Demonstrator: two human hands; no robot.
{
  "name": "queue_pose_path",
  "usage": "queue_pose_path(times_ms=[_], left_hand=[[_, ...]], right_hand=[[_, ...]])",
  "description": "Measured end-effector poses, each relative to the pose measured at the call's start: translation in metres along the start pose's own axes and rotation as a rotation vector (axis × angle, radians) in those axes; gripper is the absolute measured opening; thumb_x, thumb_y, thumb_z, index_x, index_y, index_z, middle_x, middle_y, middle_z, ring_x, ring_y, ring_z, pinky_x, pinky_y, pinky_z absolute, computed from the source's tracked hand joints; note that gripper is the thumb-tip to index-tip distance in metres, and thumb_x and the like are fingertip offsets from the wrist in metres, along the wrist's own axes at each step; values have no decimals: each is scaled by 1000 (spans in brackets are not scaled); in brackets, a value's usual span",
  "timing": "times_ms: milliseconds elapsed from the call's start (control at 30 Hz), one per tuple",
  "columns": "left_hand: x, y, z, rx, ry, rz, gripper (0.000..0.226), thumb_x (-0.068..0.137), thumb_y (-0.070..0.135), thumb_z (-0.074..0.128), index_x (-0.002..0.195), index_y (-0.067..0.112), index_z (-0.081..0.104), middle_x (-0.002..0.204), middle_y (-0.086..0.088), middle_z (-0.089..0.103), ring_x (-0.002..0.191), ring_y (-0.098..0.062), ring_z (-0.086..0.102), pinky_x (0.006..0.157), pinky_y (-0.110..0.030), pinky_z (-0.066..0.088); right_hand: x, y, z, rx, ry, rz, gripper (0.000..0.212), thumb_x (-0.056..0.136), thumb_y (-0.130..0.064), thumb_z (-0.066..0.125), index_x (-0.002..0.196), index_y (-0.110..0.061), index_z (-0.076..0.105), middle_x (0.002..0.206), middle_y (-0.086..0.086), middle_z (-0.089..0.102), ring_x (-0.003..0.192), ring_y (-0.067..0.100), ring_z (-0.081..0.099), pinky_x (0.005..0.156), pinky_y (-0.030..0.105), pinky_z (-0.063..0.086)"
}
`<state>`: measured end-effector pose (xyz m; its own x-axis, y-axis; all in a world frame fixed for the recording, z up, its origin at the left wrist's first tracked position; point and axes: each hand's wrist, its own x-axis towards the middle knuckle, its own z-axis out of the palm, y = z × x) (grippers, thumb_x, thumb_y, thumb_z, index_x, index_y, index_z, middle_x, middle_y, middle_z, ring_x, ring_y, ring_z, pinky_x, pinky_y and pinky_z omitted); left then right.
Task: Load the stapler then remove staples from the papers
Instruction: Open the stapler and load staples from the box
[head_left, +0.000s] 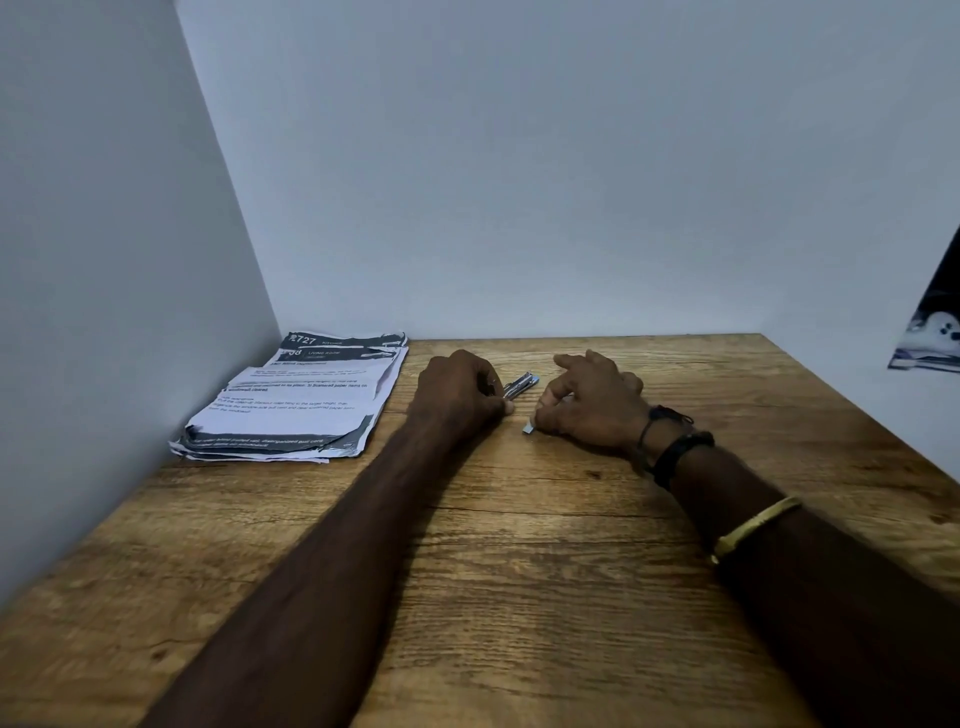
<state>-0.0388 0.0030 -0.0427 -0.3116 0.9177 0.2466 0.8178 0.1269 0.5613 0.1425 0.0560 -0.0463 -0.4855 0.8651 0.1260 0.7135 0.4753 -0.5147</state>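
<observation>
A small metal stapler (521, 385) lies on the wooden table near the back wall, its far end sticking out to the right of my left hand (457, 389), whose curled fingers grip its near end. Just to the right, my right hand (592, 402) rests on the table and pinches a small pale blue-grey piece (529, 427), likely a strip or box of staples; most of it is hidden under the fingers. A stack of printed papers (296, 400) with crumpled edges lies in the back left corner, apart from both hands.
The wooden table (519, 545) meets white walls at the back and on the left. A dark printed sheet (932, 332) hangs on the wall at the far right. My right wrist wears dark bands and a gold bangle.
</observation>
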Motion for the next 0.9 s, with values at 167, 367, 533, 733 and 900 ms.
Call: queue_pose_path(times_ms=[167, 367, 533, 733, 900], left_hand=[[1, 0, 0, 2, -31, -3, 21, 68, 38, 91, 73, 26, 75, 81, 6, 76, 84, -12, 70, 68, -24, 48], [2, 2, -2, -33, 8, 21, 29, 69, 41, 90, 89, 26, 76, 84, 7, 73, 90, -14, 70, 79, -30, 56], [-3, 11, -6, -145, 196, 108, 21, 82, 36, 78, 99, 24, 77, 92, 2, 78, 83, -12, 69, 83, -32, 56], [-12, 33, -8, -242, 302, 192, 16, 88, 32, 73, 91, 17, 78, 86, 2, 79, 77, -13, 73, 79, -37, 59], [-12, 37, -2, -372, 209, 56, 27, 85, 37, 77, 94, 12, 72, 86, -8, 79, 82, -21, 76, 82, -40, 60]], right_hand=[[0, -2, -2, 80, 188, -50, 8, 76, -36, 77, 76, -28, 76, 112, -16, 66, 121, 16, 54, 99, 43, 31], [2, 0, -5, -10, 193, -7, 24, 66, -40, 80, 83, -29, 66, 96, -7, 60, 90, 17, 58, 62, 26, 35], [4, -3, -1, 30, 223, -59, 31, 69, -31, 80, 94, -30, 62, 91, -7, 69, 87, 19, 64, 66, 28, 45], [-1, -10, -4, 175, 484, -232, 31, 75, -26, 78, 102, -25, 61, 92, -8, 70, 77, 14, 64, 66, 28, 49], [-4, -18, -4, 262, 586, -294, 28, 81, -23, 77, 105, -19, 63, 92, -1, 75, 85, 18, 71, 73, 35, 59]])
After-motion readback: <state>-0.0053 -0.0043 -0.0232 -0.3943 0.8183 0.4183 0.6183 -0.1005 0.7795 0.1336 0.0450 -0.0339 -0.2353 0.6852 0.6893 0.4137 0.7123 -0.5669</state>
